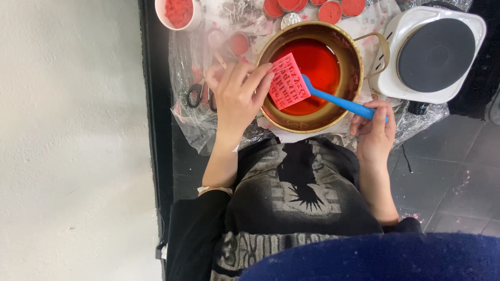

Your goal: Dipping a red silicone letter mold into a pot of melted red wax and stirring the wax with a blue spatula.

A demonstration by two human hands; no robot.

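A brass-coloured pot [354, 57] with red liquid wax stands in front of me. My left hand [237, 96] holds a small red silicone mould [288, 82] with raised letters, tilted over the pot's near rim. My right hand [374, 130] grips the handle of a blue spoon [338, 100], whose bowl end reaches under the mould's edge above the wax.
A white single hotplate [435, 52] stands right of the pot. Several small tins of red wax [333, 9] line the back. A white cup of red flakes [178, 13] sits at the back left. Scissors [198, 96] lie on crumpled clear plastic. A white wall is at left.
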